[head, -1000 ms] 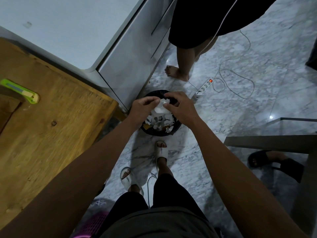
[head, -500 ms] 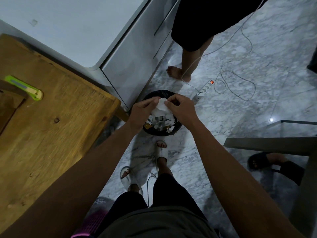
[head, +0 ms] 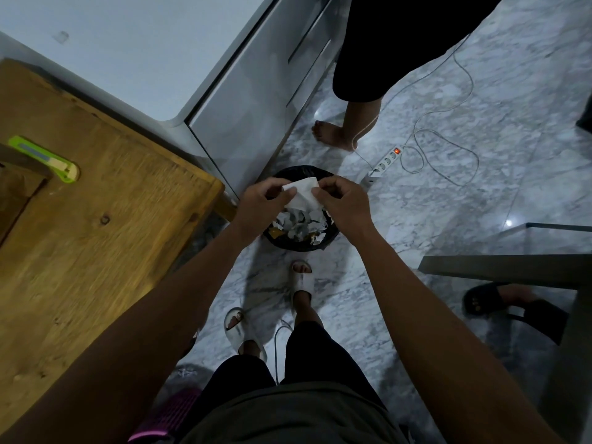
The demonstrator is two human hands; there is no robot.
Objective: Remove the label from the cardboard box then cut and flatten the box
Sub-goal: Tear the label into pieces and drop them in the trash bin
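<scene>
The white label [head: 302, 194] hangs just above the black bin [head: 298, 243], pinched at its top corners by the left hand [head: 263, 205] and right hand [head: 344, 205], each grip clamped on it. Torn paper scraps [head: 299, 225] fill the bin. Left of the bin, a green cutter [head: 45, 158] lies on the wooden worktop [head: 96, 238].

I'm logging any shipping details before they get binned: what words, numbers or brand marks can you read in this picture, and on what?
None can be read.
White label piece, pinched by the left hand and the right hand: the side showing looks blank.
Scraps in the black bin: too small.
Green cutter: no legible mark.
</scene>
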